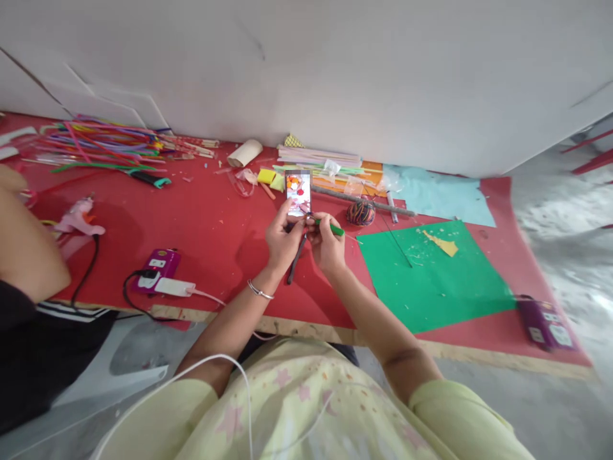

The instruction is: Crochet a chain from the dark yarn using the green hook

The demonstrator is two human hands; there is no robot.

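Both my hands meet over the table in front of a phone [297,185] with a lit screen. My right hand [328,246] is closed around a slim green-handled tool [336,230], its thin end pointing left toward my other fingers. My left hand [282,239], a bracelet on its wrist, is pinched near that tip; whatever small piece it holds is too small to make out. Below the fingertips a dark strip [296,262] slants down over the red surface. A ball of multicoloured yarn [361,213] lies right of my hands, with a thin stick beside it.
Pipe cleaners [105,140] pile up at the back left, near a cardboard tube [244,153]. A green sheet [431,281] with scraps covers the right side. Purple power strips [158,268] lie along the front edge. At far left is another person's arm [29,236], near a pink glue gun [79,217].
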